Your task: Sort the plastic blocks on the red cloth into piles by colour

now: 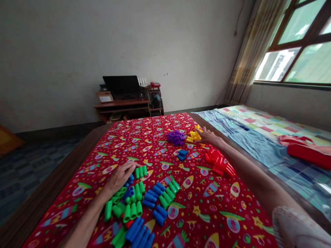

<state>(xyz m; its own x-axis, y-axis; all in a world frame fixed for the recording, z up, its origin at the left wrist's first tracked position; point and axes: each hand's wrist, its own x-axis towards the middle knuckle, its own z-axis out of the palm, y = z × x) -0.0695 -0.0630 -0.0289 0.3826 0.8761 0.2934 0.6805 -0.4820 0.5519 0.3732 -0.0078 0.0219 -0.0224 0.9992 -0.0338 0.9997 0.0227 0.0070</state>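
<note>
My left hand (121, 176) rests low over the cloth, its fingers loosely bent and reaching to the edge of a green tube-shaped toy block (141, 171). Beneath its fingers a small blue block (130, 179) shows in part. Green blocks (133, 210) and blue blocks (150, 198) lie scattered in front of it. Far across the cloth, my right hand (207, 135) has its fingers apart at the side of a pile of yellow blocks (192, 136), with the fingertips touching or just over them. Whether its thumb presses on a piece is hard to see.
A purple pile (176, 137), a few dark blue blocks (182, 154) and a red pile (219, 162) lie on the red patterned cloth (186, 193). A bed (248, 137) adjoins at right, bearing a red bag (309, 155). Behind stands a desk (124, 102) with a monitor (121, 86).
</note>
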